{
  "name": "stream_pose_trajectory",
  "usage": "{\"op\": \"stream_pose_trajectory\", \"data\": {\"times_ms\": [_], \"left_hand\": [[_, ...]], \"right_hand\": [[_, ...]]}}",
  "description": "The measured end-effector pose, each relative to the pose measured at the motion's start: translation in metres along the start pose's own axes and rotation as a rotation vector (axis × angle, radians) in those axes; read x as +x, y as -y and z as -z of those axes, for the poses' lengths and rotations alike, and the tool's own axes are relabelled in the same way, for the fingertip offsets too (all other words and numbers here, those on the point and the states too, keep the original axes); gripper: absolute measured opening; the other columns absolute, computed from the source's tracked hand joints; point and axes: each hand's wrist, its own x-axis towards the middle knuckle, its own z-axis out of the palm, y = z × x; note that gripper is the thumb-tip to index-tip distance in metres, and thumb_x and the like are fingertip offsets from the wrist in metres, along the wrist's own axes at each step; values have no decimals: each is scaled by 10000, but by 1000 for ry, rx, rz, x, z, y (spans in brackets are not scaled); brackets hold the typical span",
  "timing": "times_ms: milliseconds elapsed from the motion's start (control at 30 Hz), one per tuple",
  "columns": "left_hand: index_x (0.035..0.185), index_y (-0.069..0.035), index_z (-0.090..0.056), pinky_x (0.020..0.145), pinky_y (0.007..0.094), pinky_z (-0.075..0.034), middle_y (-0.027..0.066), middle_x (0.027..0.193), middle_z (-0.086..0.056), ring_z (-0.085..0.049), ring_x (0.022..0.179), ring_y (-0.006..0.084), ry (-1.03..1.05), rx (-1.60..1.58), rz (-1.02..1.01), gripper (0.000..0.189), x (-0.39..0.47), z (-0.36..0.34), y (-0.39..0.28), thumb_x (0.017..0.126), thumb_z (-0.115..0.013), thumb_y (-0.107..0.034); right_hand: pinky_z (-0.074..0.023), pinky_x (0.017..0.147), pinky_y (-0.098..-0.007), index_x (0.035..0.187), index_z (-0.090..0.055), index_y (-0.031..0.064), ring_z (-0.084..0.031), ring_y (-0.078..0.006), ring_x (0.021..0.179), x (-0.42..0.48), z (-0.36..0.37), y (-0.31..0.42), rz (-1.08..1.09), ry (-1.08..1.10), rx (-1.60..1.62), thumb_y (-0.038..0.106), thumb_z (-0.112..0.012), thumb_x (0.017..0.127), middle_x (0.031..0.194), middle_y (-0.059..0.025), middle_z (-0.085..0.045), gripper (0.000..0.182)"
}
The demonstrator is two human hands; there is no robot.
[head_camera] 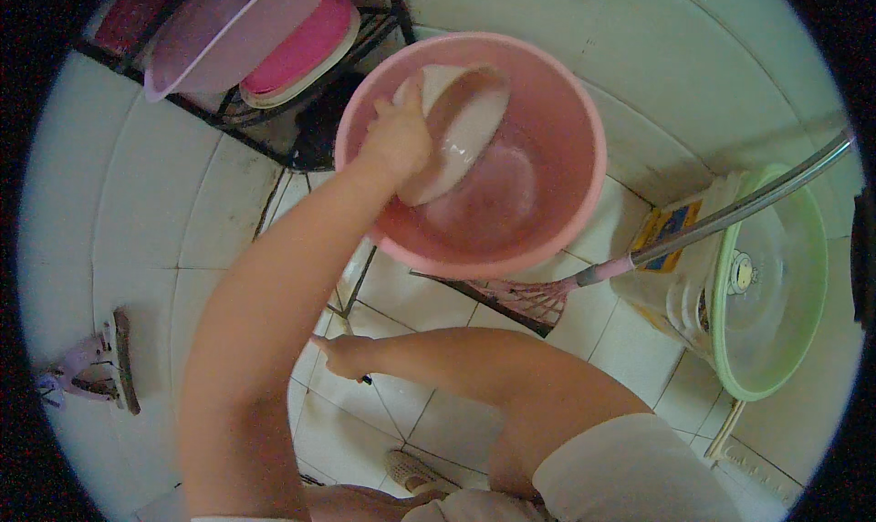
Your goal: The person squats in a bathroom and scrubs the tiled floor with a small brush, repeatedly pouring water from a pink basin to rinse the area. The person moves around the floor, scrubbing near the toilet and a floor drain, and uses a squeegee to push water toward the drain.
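Note:
My left hand (400,135) reaches into a large pink plastic tub (594,152) and grips the rim of a white bowl-like plastic vessel (472,128). The vessel is tilted on its side inside the tub, its hollow facing right, with a wet shine on its surface. Whether water stands in the tub is hard to tell. Lower down, my right hand (348,358) is held over the tiled floor, fingers curled. A small dark tip (367,379) shows beneath it, but whether the hand holds this is unclear.
Below the tub lies a pink floor squeegee (527,296) with a metal pole (739,204) slanting up right. A green-rimmed basin (773,282) rests against a white bucket (674,289). A black corner rack (239,135) holds a lilac basin (233,36). A purple wall holder (85,371) is at left.

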Motion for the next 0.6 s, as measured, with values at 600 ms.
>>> {"op": "stream_pose_trajectory", "data": {"times_ms": [600], "left_hand": [[1184,-18,-458,619,400,-581,112,950,-571,-635,767,253,490,-934,426,419,-11,15,7,766,-461,21]], "right_hand": [[-509,587,-396,1426,-77,18,-618,-266,571,-39,36,-20,-61,-18,-55,105,-375,814,796,-213,-632,686]]}}
